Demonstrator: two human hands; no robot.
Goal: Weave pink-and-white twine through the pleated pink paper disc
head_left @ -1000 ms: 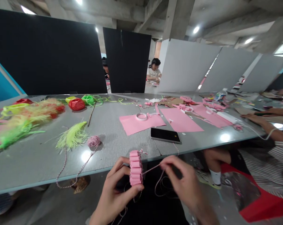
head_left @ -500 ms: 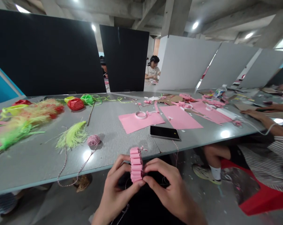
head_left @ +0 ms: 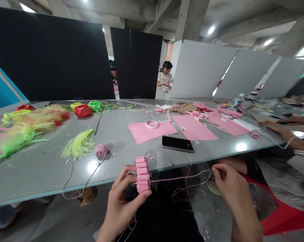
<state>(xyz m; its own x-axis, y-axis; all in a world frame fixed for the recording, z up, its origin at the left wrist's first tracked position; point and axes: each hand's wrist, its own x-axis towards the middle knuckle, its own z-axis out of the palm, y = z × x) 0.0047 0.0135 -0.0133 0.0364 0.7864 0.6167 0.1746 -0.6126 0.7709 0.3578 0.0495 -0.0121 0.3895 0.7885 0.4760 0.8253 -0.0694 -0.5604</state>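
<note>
Head view: pink pleated paper band (head_left: 142, 174) gripped in my left hand (head_left: 124, 201), at the surface's (head_left: 41, 174) near edge.
Left fingers (head_left: 123, 176) wrap the band; right hand (head_left: 232, 191) off to the side, fingers (head_left: 217, 169) pinched narrow on red-and-white twine (head_left: 182, 178) running from the band.

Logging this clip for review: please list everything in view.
table: 1, grey, under everything
twine ball: 1, red-and-white, on table
feather: 1, yellow-green, on table
feather heap: 1, green-yellow-red, table's left end
raffia ball: 1, red, far side
phone: 1, black, on table
paper sheets: 3, pink, on table
tape roll: 1, white, on sheet
panels: 2, black, beyond table
co-worker's hands: 2, right side
paper bundle: 1, pink, in left hand
twine: 1 length, red-and-white, bundle to right hand
left hand: 1, gripping bundle
right hand: 1, pinching twine
</note>
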